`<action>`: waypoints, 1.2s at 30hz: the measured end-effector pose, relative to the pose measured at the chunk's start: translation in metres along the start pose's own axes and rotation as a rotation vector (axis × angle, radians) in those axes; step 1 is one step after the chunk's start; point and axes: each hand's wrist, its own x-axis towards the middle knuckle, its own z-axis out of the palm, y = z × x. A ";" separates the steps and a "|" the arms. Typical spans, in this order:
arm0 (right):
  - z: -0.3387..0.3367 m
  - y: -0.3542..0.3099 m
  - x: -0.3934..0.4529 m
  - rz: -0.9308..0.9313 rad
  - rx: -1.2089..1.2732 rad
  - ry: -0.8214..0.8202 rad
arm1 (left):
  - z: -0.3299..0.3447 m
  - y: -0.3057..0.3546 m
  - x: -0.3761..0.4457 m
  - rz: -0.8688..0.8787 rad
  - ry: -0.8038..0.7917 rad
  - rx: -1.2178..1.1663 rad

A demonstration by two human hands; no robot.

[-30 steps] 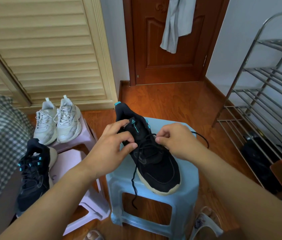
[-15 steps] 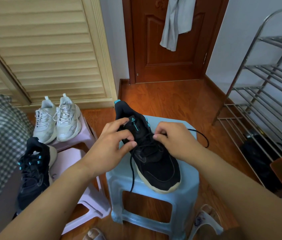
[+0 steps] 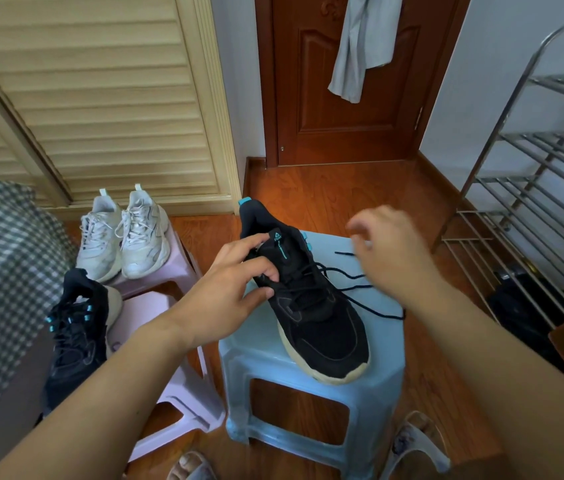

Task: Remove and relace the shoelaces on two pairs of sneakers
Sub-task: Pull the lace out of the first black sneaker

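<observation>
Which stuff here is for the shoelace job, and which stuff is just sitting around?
For the job:
black sneaker on the blue stool
its black lace
second black sneaker
white sneakers
left hand, right hand

Just lying about:
metal shoe rack
grey cloth on the door
checked fabric

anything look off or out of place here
Mostly the black pair is split: one black sneaker sits on the blue stool with its lace pulled loose and trailing off to the side, while its mate leans against the pink stool. The white sneakers sit neatly laced.
</observation>
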 end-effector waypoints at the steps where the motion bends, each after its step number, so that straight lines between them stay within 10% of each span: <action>1: 0.006 -0.018 -0.005 -0.109 0.076 -0.086 | 0.000 0.000 0.000 0.003 0.005 0.007; 11: 0.024 -0.024 -0.018 -0.065 0.366 -0.207 | 0.002 -0.002 -0.002 0.000 0.019 -0.017; 16: 0.012 0.023 -0.007 0.264 -0.001 -0.040 | 0.000 -0.001 -0.003 -0.011 0.038 0.004; 29: 0.024 -0.030 -0.033 -0.561 0.060 -0.018 | 0.005 0.004 0.011 -0.086 0.136 0.133; 36: -0.012 0.013 -0.035 -0.268 0.134 -0.250 | 0.008 0.006 0.012 -0.129 0.143 0.043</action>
